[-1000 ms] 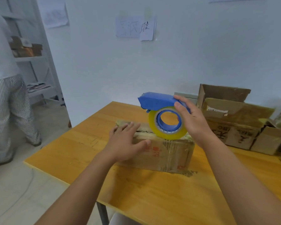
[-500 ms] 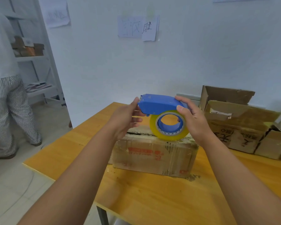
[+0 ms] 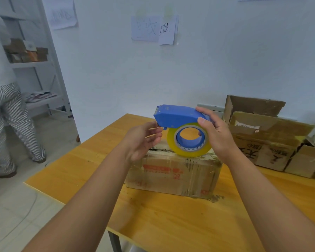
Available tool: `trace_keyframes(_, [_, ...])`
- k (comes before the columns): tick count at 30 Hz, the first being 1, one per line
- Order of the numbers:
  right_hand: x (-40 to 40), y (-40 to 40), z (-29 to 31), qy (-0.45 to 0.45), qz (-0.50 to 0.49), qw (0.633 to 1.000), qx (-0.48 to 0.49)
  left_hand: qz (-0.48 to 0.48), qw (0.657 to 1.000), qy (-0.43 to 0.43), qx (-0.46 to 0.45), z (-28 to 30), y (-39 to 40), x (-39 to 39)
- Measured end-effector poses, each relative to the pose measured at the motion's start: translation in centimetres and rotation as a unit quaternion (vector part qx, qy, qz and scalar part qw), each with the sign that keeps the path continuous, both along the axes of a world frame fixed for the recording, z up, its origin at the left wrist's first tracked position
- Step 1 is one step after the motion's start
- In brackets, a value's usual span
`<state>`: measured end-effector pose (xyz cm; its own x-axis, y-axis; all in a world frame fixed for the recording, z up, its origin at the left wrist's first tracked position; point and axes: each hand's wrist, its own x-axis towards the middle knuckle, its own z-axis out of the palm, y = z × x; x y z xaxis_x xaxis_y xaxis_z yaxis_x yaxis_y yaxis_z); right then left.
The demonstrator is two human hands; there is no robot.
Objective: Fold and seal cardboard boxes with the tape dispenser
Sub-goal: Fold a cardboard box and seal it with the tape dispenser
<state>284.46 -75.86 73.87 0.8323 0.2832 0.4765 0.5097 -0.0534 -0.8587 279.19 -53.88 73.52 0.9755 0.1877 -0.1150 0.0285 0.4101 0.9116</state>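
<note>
Standing at the counter [image 3: 171, 224], we see the box [image 3: 173, 175] closed on it; above the box our right hand [image 3: 216, 135] grips the dispenser [image 3: 178, 117], fingers curled round its tape [image 3: 189, 140], while our left hand [image 3: 144, 139] pinches under its front end.

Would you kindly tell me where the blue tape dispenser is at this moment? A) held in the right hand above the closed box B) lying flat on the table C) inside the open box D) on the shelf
A: the right hand grips the tape dispenser above the closed box, not resting anywhere.
</note>
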Motion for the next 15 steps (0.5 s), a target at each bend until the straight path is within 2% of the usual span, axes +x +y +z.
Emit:
trace_keyframes(4, [0.15,-0.09,-0.14,0.005,-0.003,1.000,0.005,-0.043,0.999,-0.021,0.014,-0.24,-0.22,-0.19])
trace_keyframes(15, [0.45,-0.06,-0.20,0.007,-0.002,1.000,-0.005,-0.057,0.997,-0.030,0.034,-0.99,-0.66,0.77])
